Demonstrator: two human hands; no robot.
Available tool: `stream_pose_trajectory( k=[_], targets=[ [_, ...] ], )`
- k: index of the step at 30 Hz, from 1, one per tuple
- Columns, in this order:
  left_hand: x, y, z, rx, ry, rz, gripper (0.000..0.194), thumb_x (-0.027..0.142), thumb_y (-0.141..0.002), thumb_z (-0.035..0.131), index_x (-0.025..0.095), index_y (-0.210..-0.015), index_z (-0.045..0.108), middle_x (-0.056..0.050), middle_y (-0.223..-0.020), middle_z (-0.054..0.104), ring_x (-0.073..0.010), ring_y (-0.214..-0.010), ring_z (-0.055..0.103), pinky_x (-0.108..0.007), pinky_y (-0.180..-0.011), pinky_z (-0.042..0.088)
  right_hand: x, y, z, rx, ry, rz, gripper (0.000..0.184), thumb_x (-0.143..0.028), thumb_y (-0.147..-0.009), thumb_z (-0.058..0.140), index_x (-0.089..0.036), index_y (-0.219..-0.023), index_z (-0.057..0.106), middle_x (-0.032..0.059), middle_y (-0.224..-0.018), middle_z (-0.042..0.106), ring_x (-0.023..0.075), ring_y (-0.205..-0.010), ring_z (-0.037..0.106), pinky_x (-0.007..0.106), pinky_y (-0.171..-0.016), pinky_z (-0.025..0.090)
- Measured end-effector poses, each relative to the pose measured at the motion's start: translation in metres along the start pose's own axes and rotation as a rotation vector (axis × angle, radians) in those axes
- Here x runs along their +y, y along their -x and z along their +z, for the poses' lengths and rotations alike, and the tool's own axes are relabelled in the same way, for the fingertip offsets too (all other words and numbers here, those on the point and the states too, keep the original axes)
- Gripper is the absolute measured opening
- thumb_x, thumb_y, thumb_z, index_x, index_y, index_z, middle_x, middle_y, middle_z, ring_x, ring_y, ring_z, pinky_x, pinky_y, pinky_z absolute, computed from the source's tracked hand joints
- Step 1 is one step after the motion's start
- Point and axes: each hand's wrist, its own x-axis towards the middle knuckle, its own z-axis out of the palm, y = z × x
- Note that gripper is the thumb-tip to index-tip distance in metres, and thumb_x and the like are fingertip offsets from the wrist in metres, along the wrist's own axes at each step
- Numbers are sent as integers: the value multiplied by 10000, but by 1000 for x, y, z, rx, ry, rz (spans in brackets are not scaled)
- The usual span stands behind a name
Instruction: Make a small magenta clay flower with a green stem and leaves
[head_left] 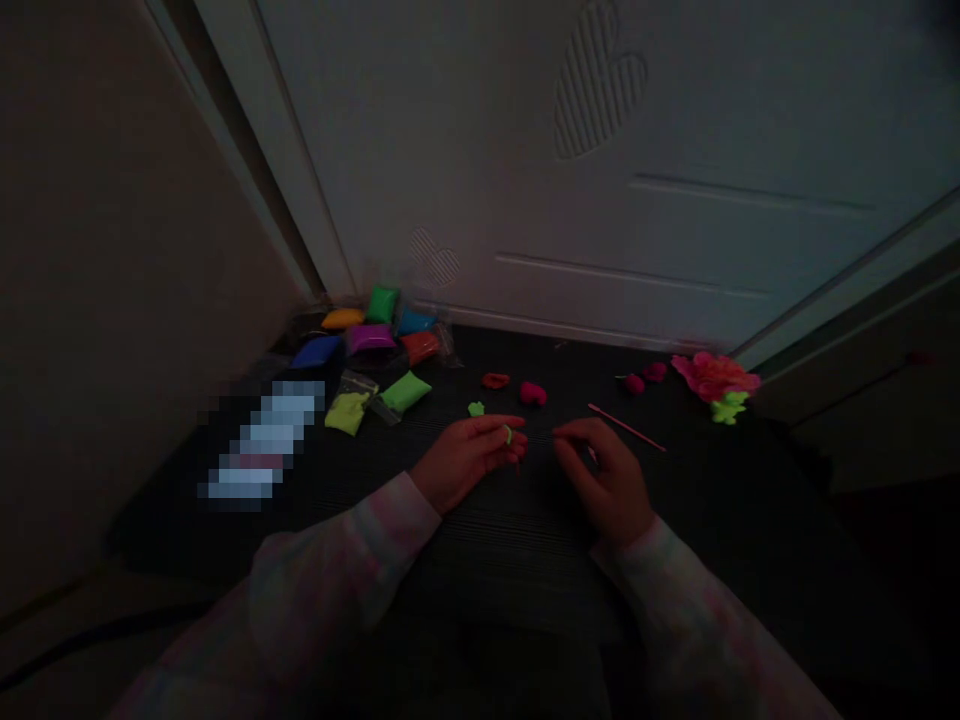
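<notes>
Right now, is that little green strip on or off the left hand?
On: the green strip shows against the fingers of the left hand. Whether it is pinched or just resting there, I cannot tell.

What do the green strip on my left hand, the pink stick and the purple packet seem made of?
Green strip: probably soft clay, looking matte; it curves like something pliable.
Pink stick: likely plastic, being thin, straight and evenly coloured; too dim to judge its finish.
Purple packet: apparently clear, glossy plastic film; pale glints show over purple filling.
</notes>
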Motion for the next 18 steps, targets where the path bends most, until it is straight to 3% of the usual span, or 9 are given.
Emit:
stream_pose_trajectory(
  k=[3, 6, 8, 10, 12, 14, 18],
  targets=[
    [2, 4, 3, 40, 121, 42, 79, 99, -743, 528, 82, -703, 593, -55, -707, 613, -95, -632, 575, -183, -561, 447, 5, -2, 1, 57, 10, -6, 84, -213, -788, 470, -202, -836, 538, 29, -791, 563, 155, -742, 536, 309, -666, 433],
    [-2, 12, 8, 66, 237, 56, 210, 188, -797, 483, 114, -602, 510, 28, -524, 480, -23, -417, 432, -122, -380, 327, 6, -3, 1, 140, 5, -11, 89, -229, -793, 460, -207, -828, 538, 30, -788, 564, 169, -759, 541, 349, -720, 427],
    [-7, 20, 13, 58, 293, 47, 202, 196, -818, 450, 122, -639, 506, 70, -449, 358, -8, -340, 316, -110, -327, 241, 2, -1, -1, 208, -14, -16, 110, -237, -810, 432, -210, -848, 531, 33, -795, 557, 175, -770, 538, 372, -743, 421],
    [-15, 30, 21, 42, 334, 46, 101, 149, -811, 441, 134, -780, 537, 73, -463, 361, -15, -352, 342, -109, -339, 260, -10, 4, -3, 270, -46, -27, 154, -244, -834, 383, -215, -903, 518, 45, -837, 551, 182, -808, 535, 383, -750, 423],
    [-24, 42, 30, 32, 365, 56, 226, 54, -753, 472, 157, -947, 526, 25, -599, 507, -46, -505, 506, -133, -463, 393, -27, 10, -3, 304, -84, -52, 227, -254, -857, 316, -225, -1004, 486, 71, -940, 545, 197, -888, 529, 400, -770, 425],
    [-34, 54, 40, -15, 368, 75, 372, 7, -694, 497, 179, -1023, 517, -35, -831, 594, -111, -809, 583, -200, -705, 449, -46, 14, -1, 284, -116, -105, 310, -294, -871, 252, -238, -1120, 429, 97, -1093, 508, 223, -1023, 491, 436, -827, 407],
    [-49, 68, 53, -160, 209, 112, 300, 291, -724, 532, 235, -1015, 578, -49, -1088, 564, -220, -1145, 417, -309, -898, 355, -75, 21, 12, 14, 80, -377, 517, -494, -831, 237, -221, -1257, 344, 117, -1309, 362, 298, -1230, 285, 533, -975, 208]
  ],
)
